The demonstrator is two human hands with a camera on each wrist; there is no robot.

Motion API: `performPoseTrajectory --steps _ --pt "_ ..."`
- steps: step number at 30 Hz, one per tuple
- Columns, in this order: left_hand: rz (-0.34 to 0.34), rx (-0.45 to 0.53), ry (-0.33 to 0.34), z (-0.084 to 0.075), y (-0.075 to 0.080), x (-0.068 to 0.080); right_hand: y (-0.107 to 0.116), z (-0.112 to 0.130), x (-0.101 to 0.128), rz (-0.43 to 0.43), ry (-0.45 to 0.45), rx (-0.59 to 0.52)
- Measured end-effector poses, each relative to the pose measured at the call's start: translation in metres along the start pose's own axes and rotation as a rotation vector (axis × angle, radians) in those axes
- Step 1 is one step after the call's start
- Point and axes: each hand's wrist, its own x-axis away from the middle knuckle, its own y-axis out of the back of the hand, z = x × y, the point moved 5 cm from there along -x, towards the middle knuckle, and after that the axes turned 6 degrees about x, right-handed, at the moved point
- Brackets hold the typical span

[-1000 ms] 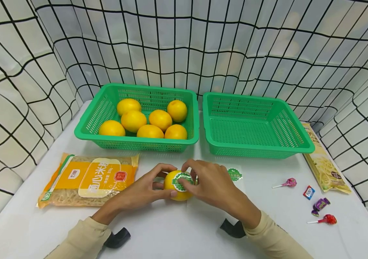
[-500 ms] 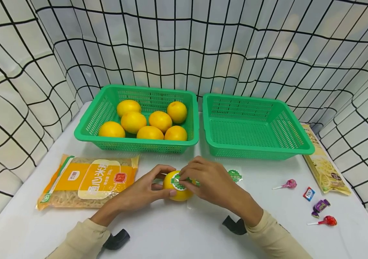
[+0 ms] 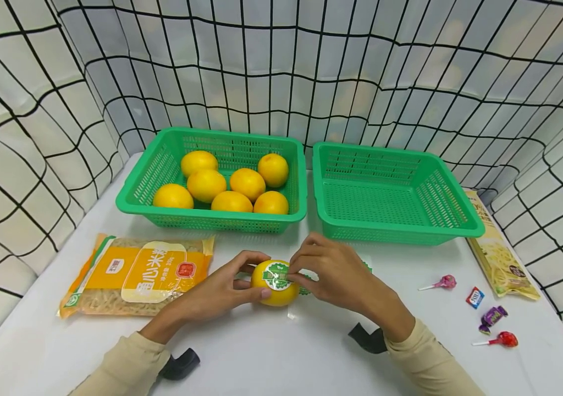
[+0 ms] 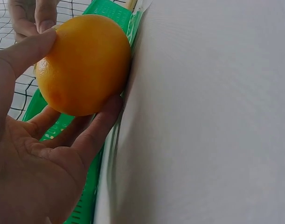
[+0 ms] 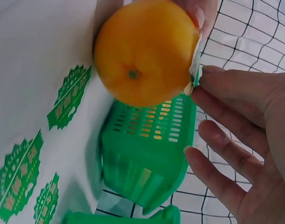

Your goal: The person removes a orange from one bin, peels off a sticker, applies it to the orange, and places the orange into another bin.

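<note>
My left hand grips a yellow-orange orange from its left side, thumb in front and fingers curled behind. A round green-and-white sticker lies on the upper face of the fruit. At the sticker's right edge, the thumb and index finger of my right hand pinch its rim; the other fingers are loosely bent, as the right wrist view shows. Partly hidden beneath the right hand is a pale sheet with more green stickers. From the left wrist, the orange sits between thumb and fingertips.
Behind the hands stand a green basket holding several oranges and a second green basket. An orange noodle bag lies left. To the right are a yellow packet, lollipops and wrapped candies. Black netting surrounds the table.
My right thumb and fingers have shifted from over the sticker to its right edge, showing more of it. The left hand keeps its grip on the orange.
</note>
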Motion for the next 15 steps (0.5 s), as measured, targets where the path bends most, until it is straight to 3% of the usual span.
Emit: performPoseTrajectory --steps 15 --pt "-0.012 -0.012 -0.008 -0.001 -0.001 -0.001 -0.013 0.014 -0.003 -0.034 0.052 0.01"
